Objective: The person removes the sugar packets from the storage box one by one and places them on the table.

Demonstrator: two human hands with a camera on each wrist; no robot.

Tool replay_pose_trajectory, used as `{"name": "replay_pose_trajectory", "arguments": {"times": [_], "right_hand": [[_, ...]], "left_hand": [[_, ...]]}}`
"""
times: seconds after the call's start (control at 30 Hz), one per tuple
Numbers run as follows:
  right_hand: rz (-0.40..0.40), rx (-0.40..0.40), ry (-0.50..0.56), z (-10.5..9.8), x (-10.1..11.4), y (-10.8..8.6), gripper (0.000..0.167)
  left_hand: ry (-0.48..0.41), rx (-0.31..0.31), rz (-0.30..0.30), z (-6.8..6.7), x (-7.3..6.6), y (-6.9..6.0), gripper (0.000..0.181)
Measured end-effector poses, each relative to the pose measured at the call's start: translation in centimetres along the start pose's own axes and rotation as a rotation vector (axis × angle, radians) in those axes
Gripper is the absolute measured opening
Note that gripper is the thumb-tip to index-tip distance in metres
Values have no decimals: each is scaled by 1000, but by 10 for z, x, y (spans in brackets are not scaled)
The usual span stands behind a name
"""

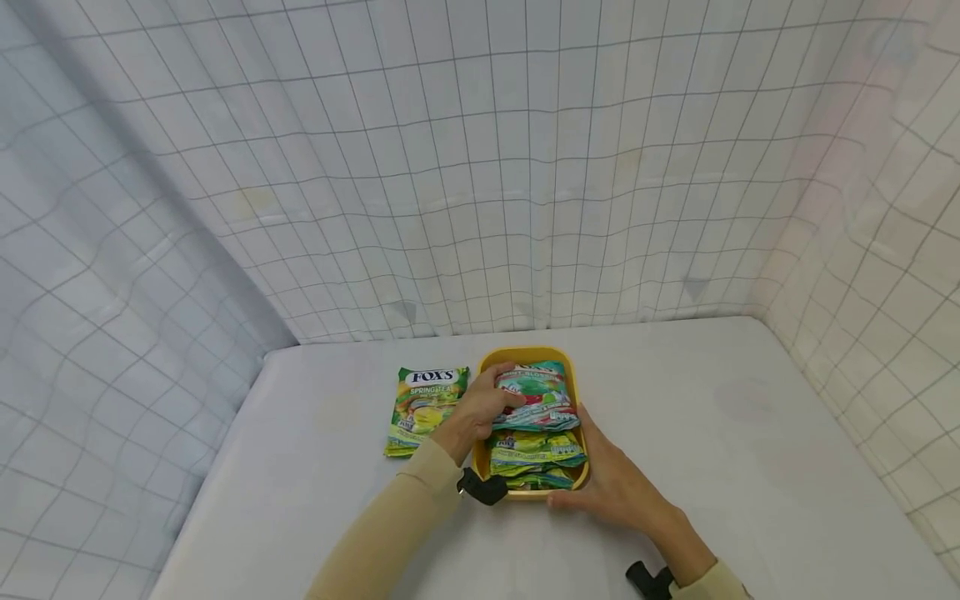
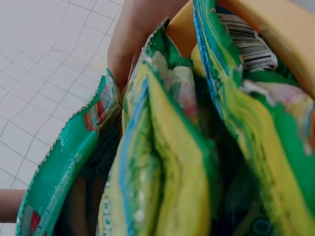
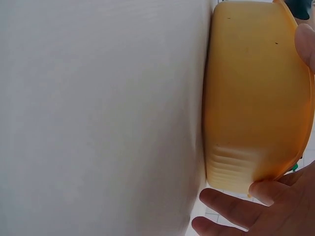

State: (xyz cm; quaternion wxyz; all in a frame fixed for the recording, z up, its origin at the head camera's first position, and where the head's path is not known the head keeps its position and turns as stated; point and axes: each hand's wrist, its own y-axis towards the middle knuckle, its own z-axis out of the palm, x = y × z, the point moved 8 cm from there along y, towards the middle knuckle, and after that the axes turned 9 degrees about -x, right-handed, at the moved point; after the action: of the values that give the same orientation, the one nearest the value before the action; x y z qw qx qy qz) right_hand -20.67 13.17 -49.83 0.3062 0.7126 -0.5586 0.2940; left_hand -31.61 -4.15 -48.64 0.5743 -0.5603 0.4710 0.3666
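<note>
In the head view, my left hand (image 1: 480,408) reaches over the yellow container (image 1: 528,496) and grips a teal candy packet (image 1: 543,398), thumb across its front. Seen from the left wrist, the teal packet (image 2: 56,172) stands tilted beside yellow-green packets (image 2: 182,187). More yellow-green packets (image 1: 532,450) lie in the container's near half. My right hand (image 1: 618,483) rests against the container's near right corner, fingers extended along its side. The right wrist view has this hand (image 3: 280,209) touching the container's outer wall (image 3: 256,98).
A green-and-yellow FOX'S packet (image 1: 427,408) lies flat on the white table (image 1: 322,433), left of the container and partly behind my left forearm. White grid-patterned sheeting (image 1: 480,167) hangs behind and at both sides of the table.
</note>
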Motion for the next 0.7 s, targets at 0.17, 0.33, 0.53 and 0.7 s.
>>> {"name": "replay_pose_trajectory", "arguments": {"times": [0.17,0.33,0.53,0.7], "right_hand": [[11,-4,-8,1,-1,0,135],[20,-6,-13,2,-3,0,136],[19,-6,-20,2,-2,1,138],[12,-9,-40,1,-1,2,138]], "left_hand": [[-2,-8,18,-6,-5,-5,71],[-20,-2,40,-11,-13,-14,71],[-6,-35,57,-22,-18,-22,69],[-2,-59,71,-31,-24,-27,71]]}}
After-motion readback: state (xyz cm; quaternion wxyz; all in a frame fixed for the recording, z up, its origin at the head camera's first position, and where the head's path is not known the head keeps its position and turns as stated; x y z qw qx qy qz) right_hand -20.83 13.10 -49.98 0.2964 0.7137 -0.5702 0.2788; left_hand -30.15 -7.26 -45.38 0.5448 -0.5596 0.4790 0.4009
